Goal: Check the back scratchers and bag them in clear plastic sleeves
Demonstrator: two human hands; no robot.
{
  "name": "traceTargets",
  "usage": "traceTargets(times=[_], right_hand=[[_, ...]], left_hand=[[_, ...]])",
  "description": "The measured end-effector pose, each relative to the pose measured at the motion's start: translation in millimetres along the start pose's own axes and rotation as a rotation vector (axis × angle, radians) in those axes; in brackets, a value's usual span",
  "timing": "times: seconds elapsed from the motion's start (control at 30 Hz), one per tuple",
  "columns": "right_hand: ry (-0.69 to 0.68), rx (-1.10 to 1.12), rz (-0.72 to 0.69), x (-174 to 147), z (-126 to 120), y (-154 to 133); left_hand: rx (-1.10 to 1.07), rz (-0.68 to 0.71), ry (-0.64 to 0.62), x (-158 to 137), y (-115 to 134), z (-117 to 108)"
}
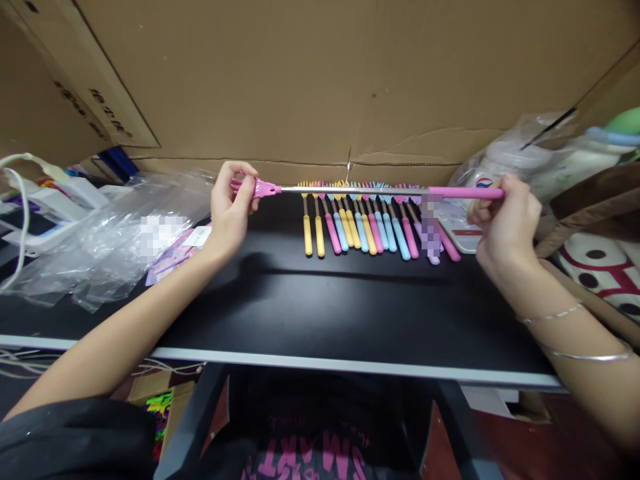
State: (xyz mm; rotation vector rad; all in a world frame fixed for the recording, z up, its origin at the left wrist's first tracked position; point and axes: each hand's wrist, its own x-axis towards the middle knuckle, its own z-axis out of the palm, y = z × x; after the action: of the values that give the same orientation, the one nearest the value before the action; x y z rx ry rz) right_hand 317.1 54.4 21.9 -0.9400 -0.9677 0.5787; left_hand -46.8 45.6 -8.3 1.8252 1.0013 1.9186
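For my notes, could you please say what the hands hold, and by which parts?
An extended pink back scratcher: left hand at its head, right hand at the end of its handle.

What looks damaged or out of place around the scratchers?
The cardboard looks damaged: there's a small tear near its bottom fold, with creases to the right. The row of scratchers is slightly uneven, slanting more toward its right end. The raised pink scratcher looks straight.
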Motion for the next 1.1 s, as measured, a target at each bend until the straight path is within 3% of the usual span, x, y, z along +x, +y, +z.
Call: traceTargets(times=[0.2, 0.27, 0.4, 0.5, 0.7, 0.83, 1.1], right_hand=[[-0.085, 0.063, 0.078, -17, 3, 12], [-0.248, 0.022, 0.1, -23, 4, 16], [-0.697, -0.162, 0.238, -36, 5, 23], [-0.771, -0.223, 0.209, -39, 5, 21], [-0.747, -0.246, 0.111, -37, 6, -1], [-0.663, -0.153, 0.06, -33, 9, -5], [-0.115, 0.025, 0.156, 0, 3, 0]], left_hand=[[0.003, -0.042, 0.056, -11, -7, 6], [0.002, -0.041, -0.068, -17, -1, 11], [-0.066, -0.065, -0.446, -27, 18, 20], [-0.071, -0.048, -0.474, -28, 25, 21], [-0.017, -0.145, -0.441, -25, 19, 19], [-0.058, -0.183, -0.397, -22, 17, 20], [-0.174, -0.128, -0.098, 4, -7, 0]])
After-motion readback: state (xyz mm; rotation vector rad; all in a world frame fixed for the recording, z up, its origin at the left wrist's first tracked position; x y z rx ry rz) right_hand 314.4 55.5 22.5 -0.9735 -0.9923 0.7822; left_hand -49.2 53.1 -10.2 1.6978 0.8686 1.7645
